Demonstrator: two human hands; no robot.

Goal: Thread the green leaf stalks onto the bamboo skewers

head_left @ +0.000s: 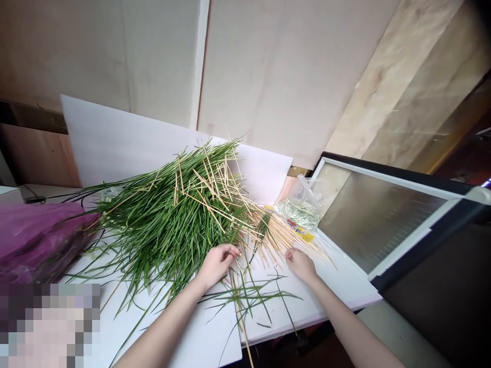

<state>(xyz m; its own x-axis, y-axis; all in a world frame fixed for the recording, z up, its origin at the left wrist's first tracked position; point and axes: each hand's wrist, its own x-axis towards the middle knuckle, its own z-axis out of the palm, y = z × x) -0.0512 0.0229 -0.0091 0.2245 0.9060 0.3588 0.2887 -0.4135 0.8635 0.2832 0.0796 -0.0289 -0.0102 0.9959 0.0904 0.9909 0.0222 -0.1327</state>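
A big heap of long green grass-like leaves [164, 225] covers the middle left of the white table, with thin pale sticks [207, 179] strewn over its top. My left hand [218, 263] is at the heap's lower right edge, its fingers pinched together; what they hold is too small to make out. To the right, my right hand [301, 263] has its thumb and fingertips together beside the tips of a fanned bundle of sticks [284, 232]. Between and below the hands lie loose green blades [249, 294] and a long stick.
A clear plastic bag [303, 204] with pale green pieces stands behind the stick bundle. Purple plastic [38, 230] lies at the far left. A framed glass panel [379, 220] rises at the right. The table's front edge [284, 335] is near.
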